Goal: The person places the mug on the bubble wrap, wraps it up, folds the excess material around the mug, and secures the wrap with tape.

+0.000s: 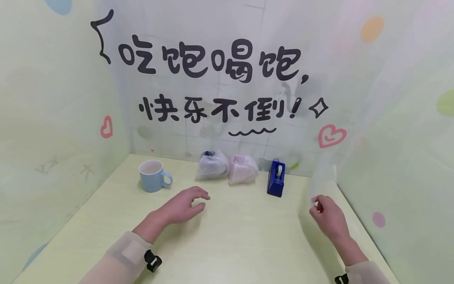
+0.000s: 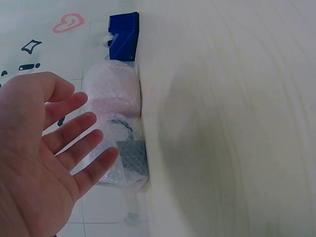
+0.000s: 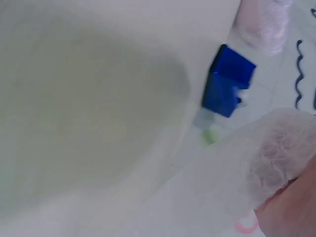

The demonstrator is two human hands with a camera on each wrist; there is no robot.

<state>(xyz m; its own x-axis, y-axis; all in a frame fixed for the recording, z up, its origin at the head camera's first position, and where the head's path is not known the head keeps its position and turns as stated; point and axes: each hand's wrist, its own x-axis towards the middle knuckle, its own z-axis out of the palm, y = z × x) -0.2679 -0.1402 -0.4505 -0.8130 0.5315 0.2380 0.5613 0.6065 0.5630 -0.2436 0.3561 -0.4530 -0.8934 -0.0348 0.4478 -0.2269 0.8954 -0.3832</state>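
Observation:
My right hand (image 1: 331, 219) pinches a translucent whitish sheet of bubble wrap (image 3: 279, 153) near the table's right edge. The bubble texture shows close to the fingers in the right wrist view, and the sheet is barely visible against the wall in the head view. My left hand (image 1: 182, 205) hovers over the table with its fingers loosely spread, holding nothing. Ahead of it stand two wrapped bundles: one in bubble wrap with something dark inside (image 1: 213, 165), the other pinkish (image 1: 243, 169). A light blue mug (image 1: 151, 177) stands to the left of them, upright.
A blue tape dispenser (image 1: 276, 179) stands at the back of the pale table (image 1: 227, 244), right of the bundles. Printed, patterned walls (image 1: 400, 157) rise on the left, right and back. Dark wrist straps (image 1: 152, 261) sit at both sleeves.

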